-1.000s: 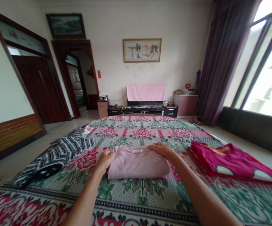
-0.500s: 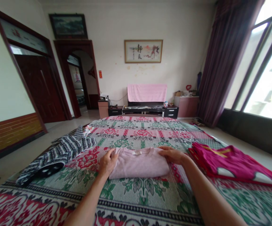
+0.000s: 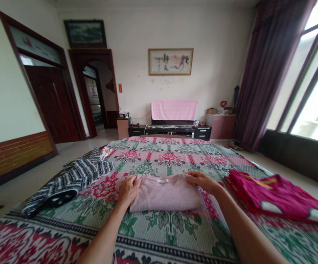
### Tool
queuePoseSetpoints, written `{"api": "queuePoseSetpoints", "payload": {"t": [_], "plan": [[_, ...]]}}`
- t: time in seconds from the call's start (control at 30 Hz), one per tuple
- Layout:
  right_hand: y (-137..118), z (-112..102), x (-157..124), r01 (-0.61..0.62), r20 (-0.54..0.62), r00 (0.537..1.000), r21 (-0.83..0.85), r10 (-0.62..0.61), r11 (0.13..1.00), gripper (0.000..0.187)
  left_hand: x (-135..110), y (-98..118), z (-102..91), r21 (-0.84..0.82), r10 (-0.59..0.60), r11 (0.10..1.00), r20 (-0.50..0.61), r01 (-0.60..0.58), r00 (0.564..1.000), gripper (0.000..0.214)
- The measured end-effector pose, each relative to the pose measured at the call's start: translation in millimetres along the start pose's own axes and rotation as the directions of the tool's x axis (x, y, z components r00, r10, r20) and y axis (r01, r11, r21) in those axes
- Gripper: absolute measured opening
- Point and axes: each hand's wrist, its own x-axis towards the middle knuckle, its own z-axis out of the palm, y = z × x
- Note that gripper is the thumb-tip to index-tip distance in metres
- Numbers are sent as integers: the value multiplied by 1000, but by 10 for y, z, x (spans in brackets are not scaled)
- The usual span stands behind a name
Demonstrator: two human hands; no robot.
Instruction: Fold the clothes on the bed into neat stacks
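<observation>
A folded pale pink top (image 3: 165, 194) lies flat on the flowered bedspread (image 3: 159, 227) in front of me. My left hand (image 3: 128, 189) rests on its left edge, fingers stretched flat along the fabric. At the right far corner of the top lies my right hand (image 3: 204, 181), fingers also laid flat on the cloth. Neither hand lifts the garment.
A folded magenta garment (image 3: 274, 196) lies on the bed at the right. A black-and-white striped garment (image 3: 70, 176) sprawls at the left. Beyond the bed stand a low TV cabinet (image 3: 172, 130) with a pink cloth, dark doors left, and a window with purple curtains right.
Both hands stay on the pink top's sides with only slight shifts. The view has tilted a little, so everything sits slightly lower and further right in the frame.
</observation>
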Motion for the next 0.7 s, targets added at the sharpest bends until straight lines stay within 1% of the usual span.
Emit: {"api": "queuePoseSetpoints", "payload": {"t": [0.1, 0.2, 0.27, 0.33, 0.43, 0.53, 0.63, 0.7], "plan": [[8, 13, 25, 20, -8, 1000, -45, -21, 999, 37, -8, 3, -10, -78, -21, 997, -41, 17, 999, 22], [5, 49, 52, 30, -81, 996, -142, -42, 989, 31, -30, 28, -33, -156, -24, 988, -117, 5, 993, 24], [-1, 83, 65, 37, -128, 990, -193, -63, 980, 28, -41, 48, -46, -173, -23, 985, -130, 1, 991, 25], [-4, 118, 74, 32, -171, 983, -223, -71, 974, 25, -50, 67, -57, -161, -39, 987, -121, 19, 992, 22], [0, 160, 95, 16, -227, 971, -249, -74, 968, 24, -64, 91, -83, -110, -108, 989, -122, 95, 987, 21], [10, 198, 129, 37, -267, 958, -242, -103, 970, 27, -78, 113, -116, -58, -170, 985, -115, 164, 979, 21], [32, 253, 177, 87, -313, 934, -271, -173, 959, 28, -84, 126, -140, -21, -231, 973, -116, 230, 966, 22], [57, 293, 210, 117, -337, 910, -352, -243, 929, 27, -83, 125, -144, -1, -270, 962, -116, 272, 956, 23]]}}
